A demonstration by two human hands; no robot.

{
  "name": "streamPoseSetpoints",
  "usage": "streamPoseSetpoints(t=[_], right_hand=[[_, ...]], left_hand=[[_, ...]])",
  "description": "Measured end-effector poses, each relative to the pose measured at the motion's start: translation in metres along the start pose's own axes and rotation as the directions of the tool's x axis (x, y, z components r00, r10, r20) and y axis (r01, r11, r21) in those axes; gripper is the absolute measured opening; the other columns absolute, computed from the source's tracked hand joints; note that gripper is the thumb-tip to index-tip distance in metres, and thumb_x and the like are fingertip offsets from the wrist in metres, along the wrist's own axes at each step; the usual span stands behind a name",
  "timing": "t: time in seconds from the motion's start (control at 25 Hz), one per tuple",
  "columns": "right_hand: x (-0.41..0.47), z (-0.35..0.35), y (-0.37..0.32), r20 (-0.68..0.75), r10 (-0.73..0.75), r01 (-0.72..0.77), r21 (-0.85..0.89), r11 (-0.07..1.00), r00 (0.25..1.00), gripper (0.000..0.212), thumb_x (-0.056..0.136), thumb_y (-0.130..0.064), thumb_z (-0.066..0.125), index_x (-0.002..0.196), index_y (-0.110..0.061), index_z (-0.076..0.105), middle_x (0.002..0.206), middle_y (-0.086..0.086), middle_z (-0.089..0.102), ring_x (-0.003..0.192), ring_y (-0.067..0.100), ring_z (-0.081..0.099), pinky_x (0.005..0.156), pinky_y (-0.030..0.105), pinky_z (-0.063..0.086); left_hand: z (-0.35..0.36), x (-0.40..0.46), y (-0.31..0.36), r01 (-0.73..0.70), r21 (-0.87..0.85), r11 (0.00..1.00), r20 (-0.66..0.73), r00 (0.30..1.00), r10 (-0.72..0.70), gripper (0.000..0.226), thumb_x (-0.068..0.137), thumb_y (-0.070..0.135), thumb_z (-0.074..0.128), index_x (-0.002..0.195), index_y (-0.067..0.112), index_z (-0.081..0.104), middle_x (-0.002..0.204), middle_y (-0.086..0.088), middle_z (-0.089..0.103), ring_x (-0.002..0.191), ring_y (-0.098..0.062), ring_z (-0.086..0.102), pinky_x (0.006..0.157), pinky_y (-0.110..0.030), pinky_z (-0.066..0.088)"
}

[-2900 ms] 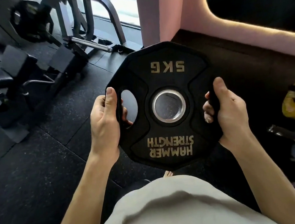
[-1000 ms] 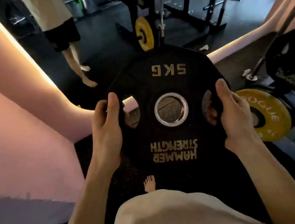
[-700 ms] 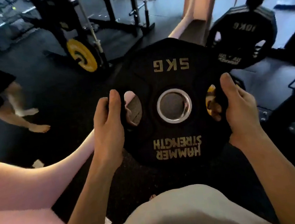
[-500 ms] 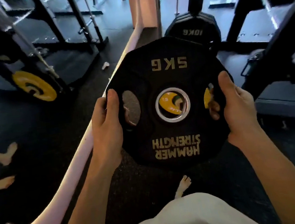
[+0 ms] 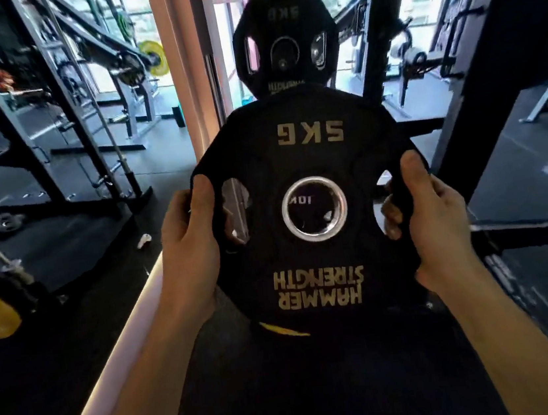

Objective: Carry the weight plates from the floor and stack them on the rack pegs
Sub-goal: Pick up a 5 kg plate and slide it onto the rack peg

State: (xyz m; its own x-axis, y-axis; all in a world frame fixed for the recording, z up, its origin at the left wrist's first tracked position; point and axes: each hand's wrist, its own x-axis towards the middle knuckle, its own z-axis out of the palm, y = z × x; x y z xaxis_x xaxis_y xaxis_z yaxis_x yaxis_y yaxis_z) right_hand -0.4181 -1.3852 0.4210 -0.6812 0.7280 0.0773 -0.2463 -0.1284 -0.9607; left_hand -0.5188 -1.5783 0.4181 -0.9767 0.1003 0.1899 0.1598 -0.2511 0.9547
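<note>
We hold the black 5 kg plate (image 5: 314, 209) at frame centre, lettering upside down to us. Our left hand (image 5: 190, 252) grips its 9 o'clock edge, our right hand (image 5: 431, 219) its 3 o'clock edge (fingers curled through the grip slots, thumbs on the face). At 12 o'clock another 5 kg plate (image 5: 283, 30) hangs on the rack (image 5: 377, 22).

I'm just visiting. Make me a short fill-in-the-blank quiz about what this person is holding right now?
1. The held plate is marked ___ KG.
2. The brand printed on it reads HAMMER ___.
3. The left hand and right hand grip it through its side ___.
4. The plate on the rack ahead is coloured ___.

Missing words: 5; STRENGTH; holes; black
</note>
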Motion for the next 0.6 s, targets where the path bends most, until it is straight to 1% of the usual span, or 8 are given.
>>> streamPoseSetpoints(t=[0.08, 0.12, 0.16, 0.24, 0.4, 0.48, 0.6], right_hand=[[0.028, 0.008, -0.017, -0.007, -0.04, 0.04, 0.016, 0.999, 0.999, 0.042, 0.092, -0.051, 0.056, 0.077, -0.012, 0.054, 0.046, -0.001, 0.044, 0.04, 0.013, 0.04, 0.042, 0.021, 0.037], [0.041, 0.013, -0.024, -0.008, -0.065, 0.065, 0.021, 0.998, 0.998, 0.042, 0.091, -0.052, 0.056, 0.078, -0.012, 0.054, 0.046, -0.001, 0.045, 0.04, 0.013, 0.04, 0.042, 0.021, 0.037], [0.053, 0.018, -0.032, -0.007, -0.089, 0.09, 0.02, 0.996, 0.996, 0.043, 0.091, -0.053, 0.055, 0.079, -0.012, 0.055, 0.047, -0.002, 0.045, 0.041, 0.013, 0.04, 0.043, 0.021, 0.037], [0.075, 0.029, -0.045, -0.008, -0.137, 0.137, 0.024, 0.99, 0.991, 0.044, 0.09, -0.055, 0.055, 0.081, -0.013, 0.055, 0.049, -0.002, 0.047, 0.041, 0.013, 0.041, 0.043, 0.021, 0.036], [0.121, 0.056, -0.066, -0.014, -0.233, 0.234, 0.038, 0.972, 0.972, 0.042, 0.091, -0.054, 0.055, 0.077, -0.014, 0.053, 0.049, -0.002, 0.046, 0.042, 0.012, 0.04, 0.043, 0.02, 0.036], [0.144, 0.069, -0.074, 0.002, -0.273, 0.273, 0.051, 0.961, 0.962, 0.043, 0.091, -0.054, 0.055, 0.076, -0.014, 0.052, 0.049, -0.002, 0.046, 0.042, 0.013, 0.04, 0.043, 0.02, 0.036], [0.176, 0.084, -0.079, 0.023, -0.316, 0.314, 0.063, 0.947, 0.948, 0.042, 0.092, -0.052, 0.055, 0.075, -0.014, 0.052, 0.05, -0.002, 0.047, 0.041, 0.012, 0.041, 0.042, 0.019, 0.037]], left_hand=[[0.016, 0.031, 0.01, -0.056, -0.004, 0.998, 0.012, 0.998, 0.056, 0.032, 0.095, 0.046, 0.054, 0.071, 0.03, 0.067, 0.071, 0.01, 0.063, 0.071, -0.009, 0.059, 0.076, -0.036, 0.045], [0.023, 0.046, 0.016, -0.086, -0.005, 0.996, 0.023, 0.996, 0.086, 0.031, 0.091, 0.052, 0.055, 0.07, 0.032, 0.067, 0.071, 0.008, 0.063, 0.072, -0.011, 0.058, 0.076, -0.039, 0.045], [0.029, 0.06, 0.021, -0.114, -0.006, 0.993, 0.036, 0.993, 0.114, 0.032, 0.086, 0.057, 0.056, 0.07, 0.03, 0.064, 0.07, 0.004, 0.06, 0.07, -0.014, 0.056, 0.073, -0.043, 0.043], [0.04, 0.088, 0.03, -0.164, -0.016, 0.986, 0.06, 0.984, 0.165, 0.038, 0.079, 0.064, 0.056, 0.072, 0.027, 0.06, 0.068, 0.0, 0.054, 0.064, -0.018, 0.049, 0.068, -0.045, 0.037], [0.062, 0.143, 0.046, -0.258, -0.094, 0.961, 0.085, 0.96, 0.266, 0.036, 0.084, 0.059, 0.056, 0.071, 0.025, 0.056, 0.06, 0.005, 0.049, 0.056, -0.014, 0.045, 0.059, -0.036, 0.035], [0.073, 0.168, 0.053, -0.307, -0.098, 0.947, 0.094, 0.944, 0.316, 0.036, 0.089, 0.054, 0.054, 0.071, 0.024, 0.053, 0.056, 0.007, 0.048, 0.054, -0.013, 0.044, 0.055, -0.033, 0.034], [0.088, 0.205, 0.054, -0.354, -0.098, 0.93, 0.105, 0.926, 0.363, 0.038, 0.095, 0.049, 0.05, 0.079, 0.015, 0.052, 0.056, 0.006, 0.048, 0.054, -0.013, 0.044, 0.051, -0.029, 0.035]])
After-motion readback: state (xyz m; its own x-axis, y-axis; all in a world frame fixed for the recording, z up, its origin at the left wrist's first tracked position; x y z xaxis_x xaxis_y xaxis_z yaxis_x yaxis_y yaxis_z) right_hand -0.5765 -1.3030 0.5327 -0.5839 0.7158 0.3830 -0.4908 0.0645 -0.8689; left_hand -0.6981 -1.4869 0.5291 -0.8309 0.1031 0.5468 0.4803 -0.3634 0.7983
